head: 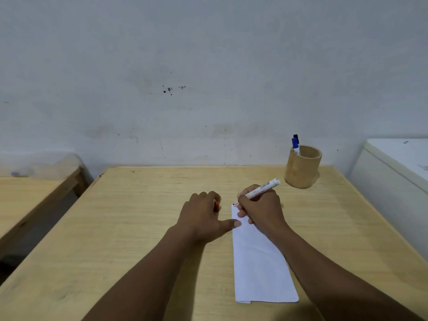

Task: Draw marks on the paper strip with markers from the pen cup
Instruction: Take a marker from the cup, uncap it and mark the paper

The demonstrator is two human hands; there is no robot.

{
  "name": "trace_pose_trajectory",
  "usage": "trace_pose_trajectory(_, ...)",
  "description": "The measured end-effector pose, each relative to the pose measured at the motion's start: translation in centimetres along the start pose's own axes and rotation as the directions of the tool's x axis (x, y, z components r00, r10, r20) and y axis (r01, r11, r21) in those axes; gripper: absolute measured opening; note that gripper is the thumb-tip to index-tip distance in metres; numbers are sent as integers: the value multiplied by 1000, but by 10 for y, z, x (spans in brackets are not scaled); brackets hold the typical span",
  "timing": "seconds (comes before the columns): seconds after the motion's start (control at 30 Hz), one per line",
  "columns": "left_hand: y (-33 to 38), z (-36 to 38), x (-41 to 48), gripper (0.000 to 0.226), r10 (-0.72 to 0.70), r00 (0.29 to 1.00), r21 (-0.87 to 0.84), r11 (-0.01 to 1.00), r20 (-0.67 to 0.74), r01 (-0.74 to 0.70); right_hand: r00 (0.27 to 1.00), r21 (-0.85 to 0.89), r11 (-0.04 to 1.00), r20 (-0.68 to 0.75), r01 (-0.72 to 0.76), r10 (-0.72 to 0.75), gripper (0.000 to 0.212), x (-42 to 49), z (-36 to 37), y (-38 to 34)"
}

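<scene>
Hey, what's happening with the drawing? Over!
Right hand holds marker, tip at paper strip far end. Left hand holds red cap. Nothing blocking.

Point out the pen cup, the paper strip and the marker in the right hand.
pen cup (pixel 303 170), head view, on its wooden wall.
paper strip (pixel 259 267), head view, on its bare middle.
marker (pixel 266 186), head view, on its white barrel above the right hand (pixel 260 212).

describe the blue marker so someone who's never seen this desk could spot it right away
Find the wooden table, then the wooden pen cup at its far right corner. Two markers stand inside; the blue marker has the blue cap, in front of the black-capped marker.
</scene>
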State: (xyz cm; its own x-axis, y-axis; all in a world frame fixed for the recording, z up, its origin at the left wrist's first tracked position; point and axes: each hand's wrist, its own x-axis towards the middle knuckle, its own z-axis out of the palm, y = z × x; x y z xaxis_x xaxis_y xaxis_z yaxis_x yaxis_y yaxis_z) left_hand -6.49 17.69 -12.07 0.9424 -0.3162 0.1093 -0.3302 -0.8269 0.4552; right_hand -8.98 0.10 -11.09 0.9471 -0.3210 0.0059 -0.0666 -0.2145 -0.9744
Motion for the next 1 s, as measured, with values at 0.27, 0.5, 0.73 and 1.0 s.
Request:
trace_pose_trajectory(0.27,-1,1,-1,81,-6,1000,-2,1000,-5,6,996,-159,984,-9,85,-88,10,-2,2,5)
trace_pose_trajectory(0.5,3,-2,-1,87,-38,999,-31,999,-3,38,999,-105,994,33,43,-40,8,0,-1,8)
trace_pose_trajectory(0.73,-1,-17,3,32,-97,991,-252,961,88,116,973,403,892,-12,-206,231,20,12,-17,-13)
trace_pose_trajectory(1.0,33,-63,41,14,-199,979,-820,567,-39,82,980,606,779,3,-159,198,18,38,-68,-75)
